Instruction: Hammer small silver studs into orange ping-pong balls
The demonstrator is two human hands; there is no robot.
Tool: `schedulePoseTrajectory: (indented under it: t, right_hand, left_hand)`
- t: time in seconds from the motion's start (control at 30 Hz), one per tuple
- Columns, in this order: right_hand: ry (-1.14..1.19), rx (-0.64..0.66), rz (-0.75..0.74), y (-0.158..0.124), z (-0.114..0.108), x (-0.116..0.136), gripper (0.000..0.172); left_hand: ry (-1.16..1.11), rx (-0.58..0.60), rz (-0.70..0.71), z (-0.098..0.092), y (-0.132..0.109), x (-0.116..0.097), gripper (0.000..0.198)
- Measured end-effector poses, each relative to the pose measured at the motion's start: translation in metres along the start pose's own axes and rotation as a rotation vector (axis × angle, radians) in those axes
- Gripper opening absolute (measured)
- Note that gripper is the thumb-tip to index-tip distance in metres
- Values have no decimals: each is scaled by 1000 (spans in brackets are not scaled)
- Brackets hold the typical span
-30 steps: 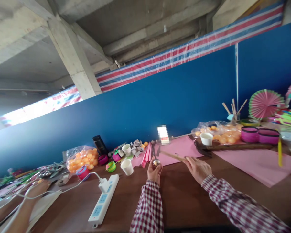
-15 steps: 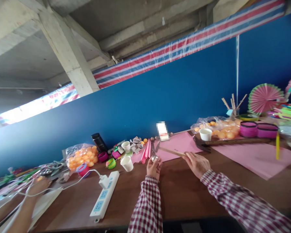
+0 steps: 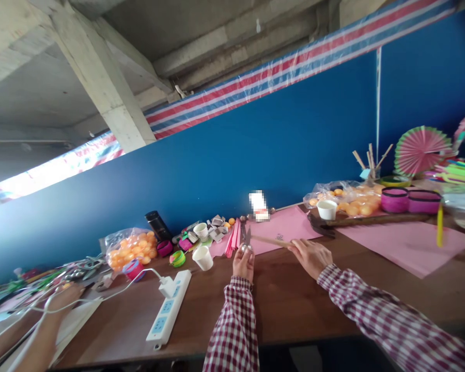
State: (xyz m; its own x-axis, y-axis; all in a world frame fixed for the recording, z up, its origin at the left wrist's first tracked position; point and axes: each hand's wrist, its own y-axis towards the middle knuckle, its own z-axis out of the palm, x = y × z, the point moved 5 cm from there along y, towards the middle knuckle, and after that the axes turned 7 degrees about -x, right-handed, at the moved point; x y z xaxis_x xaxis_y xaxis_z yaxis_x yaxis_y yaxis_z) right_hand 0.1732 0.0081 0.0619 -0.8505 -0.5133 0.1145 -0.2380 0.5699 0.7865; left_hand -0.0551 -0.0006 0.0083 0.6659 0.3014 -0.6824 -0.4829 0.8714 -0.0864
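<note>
My left hand [image 3: 243, 266] is closed, its fingertips pinching a small shiny silver ball [image 3: 247, 248] above the table's pink paper edge. In my right hand [image 3: 313, 257], a slim wooden stick [image 3: 270, 241] is gripped near one end. Its other end points left, close above the silver ball; whether they touch I cannot tell. Just beyond my left fingers are dark metal blades [image 3: 248, 236], like those of scissors. A sheet of pink paper [image 3: 290, 223] lies under and behind the stick, with pink strips [image 3: 233, 240] to its left.
A white power strip [image 3: 169, 310] and a paper cup [image 3: 202, 258] stand left of my arms. Bags of orange balls [image 3: 134, 250] lie on both sides. A hammer [image 3: 321, 226] rests at right. Another person's hand [image 3: 64, 297] works at far left.
The view has shifted slightly. Both hands keep their holds on the silver ball and the stick, in almost the same pose.
</note>
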Motion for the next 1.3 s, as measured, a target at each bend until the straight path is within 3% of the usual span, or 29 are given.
schedulePoseTrajectory:
  t: [0.27,0.5,0.8,0.97,1.3]
  right_hand:
    - [12,15,10,0,1,2,31]
    - [28,26,27,0,0,2,33]
    - [16,-33,37,0,-4,0,33]
    - [18,13,7,0,-1,3,33]
    - [17,20,15,0,0,2,32]
  left_hand:
    - [45,-36,-58,3,-2,0,9]
    - [6,-62,-25,1,-1,-1,6]
    - [-12,-25,-30,3,-4,-3,12]
    - [12,-4,-90,5,-6,0,15]
    - [-1,-38,-68,5,-4,1,14]
